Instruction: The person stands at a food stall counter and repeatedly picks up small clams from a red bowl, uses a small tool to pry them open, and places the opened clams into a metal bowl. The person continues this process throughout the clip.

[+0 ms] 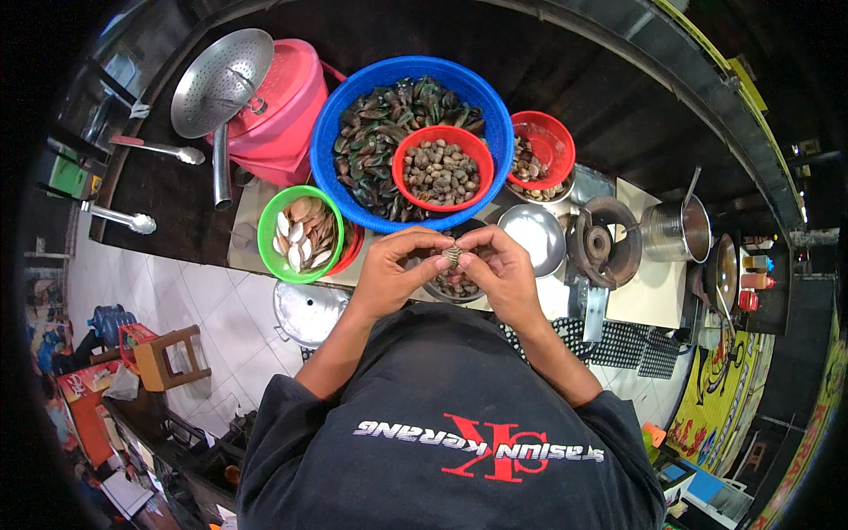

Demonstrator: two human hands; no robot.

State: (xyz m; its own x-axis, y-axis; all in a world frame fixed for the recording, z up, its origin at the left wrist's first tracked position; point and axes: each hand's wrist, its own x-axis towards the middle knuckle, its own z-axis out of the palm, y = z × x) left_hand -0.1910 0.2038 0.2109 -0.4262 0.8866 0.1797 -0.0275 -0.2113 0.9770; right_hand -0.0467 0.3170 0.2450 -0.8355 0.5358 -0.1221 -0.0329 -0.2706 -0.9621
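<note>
Both of my hands meet in front of my chest around one small ribbed cockle [452,256]. My left hand [397,269] pinches it from the left with thumb and fingertips. On the other side, my right hand [505,272] closes its thumb and fingers on the same shell. Directly beneath is a metal bowl [442,297] with more shellfish, partly hidden by my hands. Just beyond stands a wide blue basin [323,146] of dark green mussels [367,146], and a red basket [485,172] full of cockles [442,172] rests on them.
A green basket [264,234] of pale clams stands left, beside a pink lidded bucket [283,115] and a perforated ladle [221,84]. To the right are a red basket [558,141], a shiny bowl [536,231], a burner [605,243] and a metal pot [667,234].
</note>
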